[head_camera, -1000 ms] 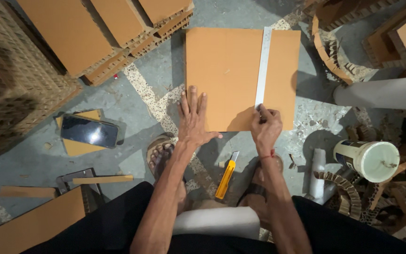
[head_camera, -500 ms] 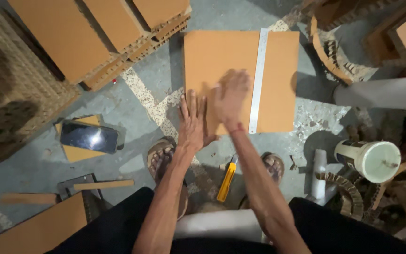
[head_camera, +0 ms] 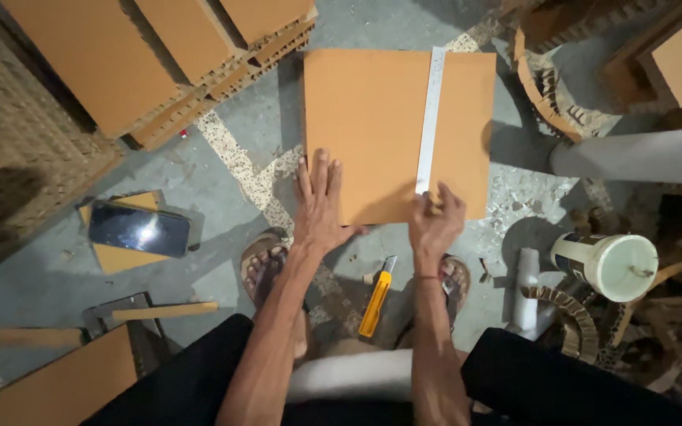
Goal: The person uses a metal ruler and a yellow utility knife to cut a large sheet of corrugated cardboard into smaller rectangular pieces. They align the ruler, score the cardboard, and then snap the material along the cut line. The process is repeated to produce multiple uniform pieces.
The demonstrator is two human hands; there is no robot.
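Left hand [head_camera: 321, 207] flat, fingers spread, pressing cardboard sheet [head_camera: 372, 130] mid-frame on floor. Right hand [head_camera: 434, 221] pinching near end of metal ruler [head_camera: 430, 118]; long axis running up-frame, away from grip.

Littered grey concrete floor [head_camera: 222, 284]

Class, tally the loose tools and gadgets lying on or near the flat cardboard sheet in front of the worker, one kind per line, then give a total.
Metal ruler: 1
Yellow utility knife: 1
Phone: 1
White lidded cup: 1
Total: 4
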